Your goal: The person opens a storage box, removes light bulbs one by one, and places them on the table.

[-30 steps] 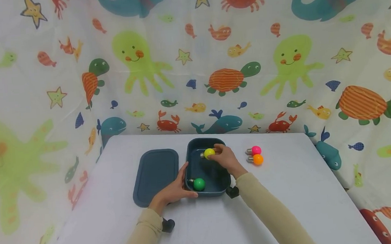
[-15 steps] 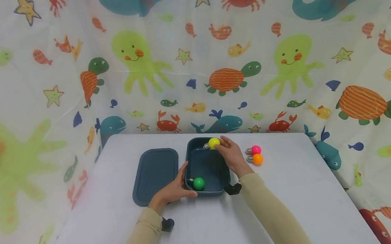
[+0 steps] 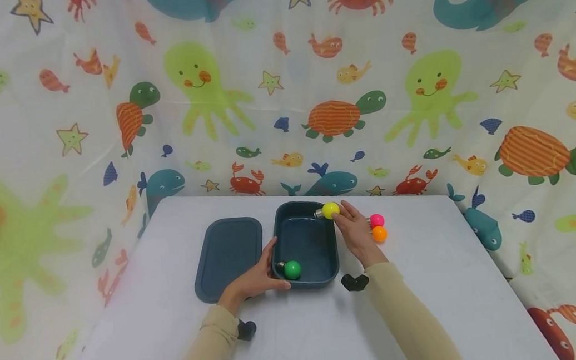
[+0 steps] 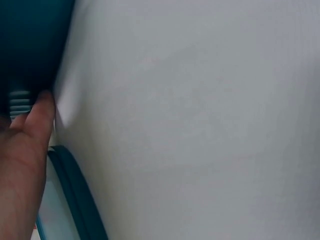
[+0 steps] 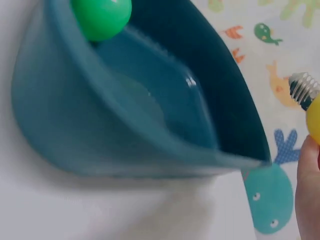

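Light bulbs with metal screw bases, a dark blue box and two bare hands appear in the head view. My right hand (image 3: 358, 232) pinches the yellow bulb (image 3: 331, 210) over the box's far right corner, base pointing left. The right wrist view catches that yellow bulb (image 5: 315, 117) at its edge. Inside the box (image 3: 307, 284), the green bulb (image 3: 292, 269) lies in the near left corner. My left hand (image 3: 256, 278) rests against the box's near left corner, fingers along the left side and thumb along the front. In the left wrist view its thumb (image 4: 41, 117) touches the box wall.
A flat dark blue lid (image 3: 229, 259) lies left of the box on the white table (image 3: 299, 335). Right of the box are a pink bulb (image 3: 377, 220) and an orange bulb (image 3: 379, 234). A curtain with sea animals (image 3: 269, 47) hangs behind the table.
The right hand has lifted the yellow bulb from over the box's middle and carried it right and away, to the far right corner. The left hand stays on the box.
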### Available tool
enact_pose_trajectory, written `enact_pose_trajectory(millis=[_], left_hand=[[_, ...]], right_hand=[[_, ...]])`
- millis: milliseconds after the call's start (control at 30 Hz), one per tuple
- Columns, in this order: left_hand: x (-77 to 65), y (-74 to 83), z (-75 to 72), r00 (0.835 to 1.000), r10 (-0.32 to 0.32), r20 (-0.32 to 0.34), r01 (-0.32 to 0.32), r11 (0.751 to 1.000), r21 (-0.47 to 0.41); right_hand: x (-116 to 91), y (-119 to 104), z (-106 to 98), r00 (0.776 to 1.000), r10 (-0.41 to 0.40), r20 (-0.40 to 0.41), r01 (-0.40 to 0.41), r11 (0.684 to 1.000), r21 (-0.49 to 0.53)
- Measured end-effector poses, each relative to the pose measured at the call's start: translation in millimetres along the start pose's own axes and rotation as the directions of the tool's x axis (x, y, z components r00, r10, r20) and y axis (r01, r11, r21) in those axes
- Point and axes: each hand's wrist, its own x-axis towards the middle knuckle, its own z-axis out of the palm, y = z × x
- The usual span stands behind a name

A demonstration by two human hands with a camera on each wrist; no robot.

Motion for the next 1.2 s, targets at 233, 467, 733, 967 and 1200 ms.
enact_pose_trajectory(millis=[233, 467, 733, 967, 1200], left_hand=[[0.1, 1.4, -0.7, 1.0, 0.01, 0.003, -0.01, 1.0, -0.005], [-0.2, 3.8, -1.3, 1.0, 0.009, -0.001, -0.009, 1.0, 0.012], [-1.2, 3.8, -1.9, 1.0, -0.002, -0.002, 0.002, 1.0, 0.002], [-1.6, 4.4, -1.1, 1.0, -0.007, -0.003, 0.007, 1.0, -0.003], [-2.4, 4.9, 0.3, 1.0, -0.01, -0.008, 0.01, 1.0, -0.001]], right_hand=[[-8, 3, -23, 0.999, 0.017, -0.046, -0.013, 0.997, 0.07], [-18, 5, -50, 0.997, 0.039, -0.062, -0.034, 0.997, 0.075], [-31, 5, -78, 0.996, 0.061, -0.058, -0.053, 0.989, 0.136], [-41, 8, -98, 0.993, 0.082, -0.081, -0.074, 0.992, 0.107], [-47, 16, -115, 0.989, 0.105, -0.1, -0.098, 0.992, 0.079]])
